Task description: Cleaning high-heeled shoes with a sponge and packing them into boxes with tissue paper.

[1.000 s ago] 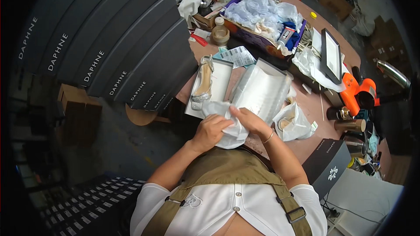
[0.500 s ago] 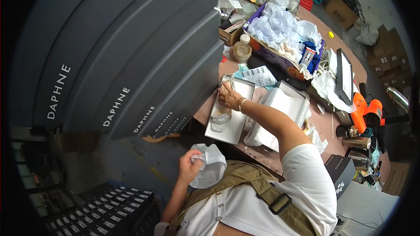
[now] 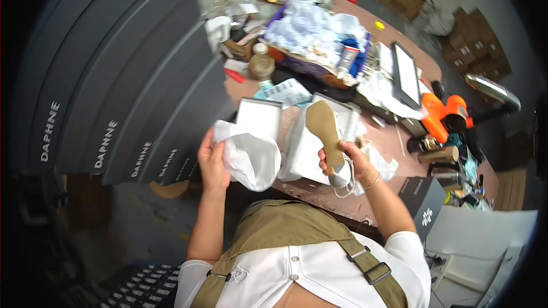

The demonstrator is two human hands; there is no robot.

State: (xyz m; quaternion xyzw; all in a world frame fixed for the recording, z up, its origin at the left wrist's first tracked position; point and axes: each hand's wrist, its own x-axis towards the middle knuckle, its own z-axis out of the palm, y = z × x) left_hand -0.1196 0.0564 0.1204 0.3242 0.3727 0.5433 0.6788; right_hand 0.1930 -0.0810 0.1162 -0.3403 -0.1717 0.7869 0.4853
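My right hand (image 3: 355,162) grips a sandal (image 3: 323,128) by its heel end, the tan sole facing up and the toe pointing away. Its pale straps hang beneath my fingers. Closed on the edge of a thin white bag (image 3: 251,157), my left hand (image 3: 213,162) holds it up in front of my waist, its side rounded out. Behind the bag lies a shoebox part (image 3: 258,118), white inside and partly hidden. Beside it, another shoebox (image 3: 354,118) lined with white paper (image 3: 298,151) lies under the sandal.
Tall stacked dark shoeboxes (image 3: 142,80) wall off the left. At the back, a purple carton (image 3: 311,63) overflows with crumpled white wrapping, near a jar (image 3: 261,67). An orange tool (image 3: 442,117) and a dark box (image 3: 423,208) stand on the right.
My right hand has lifted the sandal out of the open shoebox and moved right with it. My left hand has raised the bag from beside my waist to the table's edge. The view has shifted.
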